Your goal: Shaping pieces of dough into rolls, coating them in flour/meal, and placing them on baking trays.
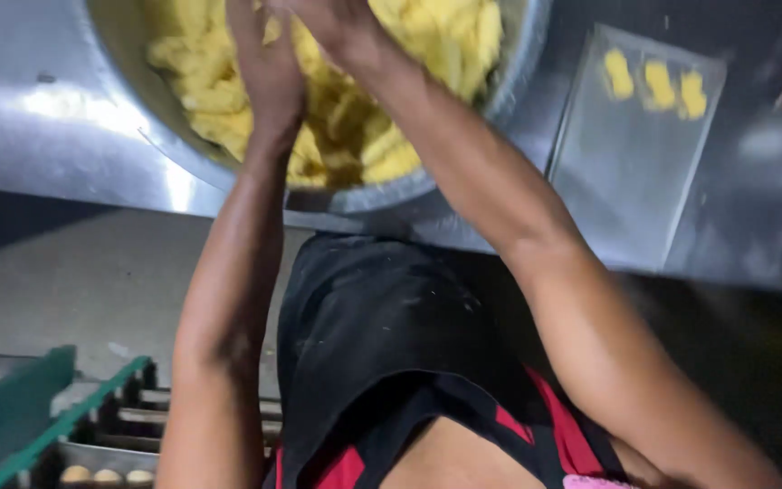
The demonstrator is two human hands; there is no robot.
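Head view: both hands are digging into a big round steel bowl (518,63) full of pale yellow cut food strips (364,136).

The left hand (269,68) is lying flat on the strips with fingers stretched out, and the right hand (341,23) is reaching in just beside it, partly cut off by the frame edge, so I can't tell if it's gripping anything. The bowl is sitting on a shiny metal counter (56,145). Off to the right of the hands, a clear flat plastic bag (631,172) is lying with a few yellow pieces (658,86) inside.
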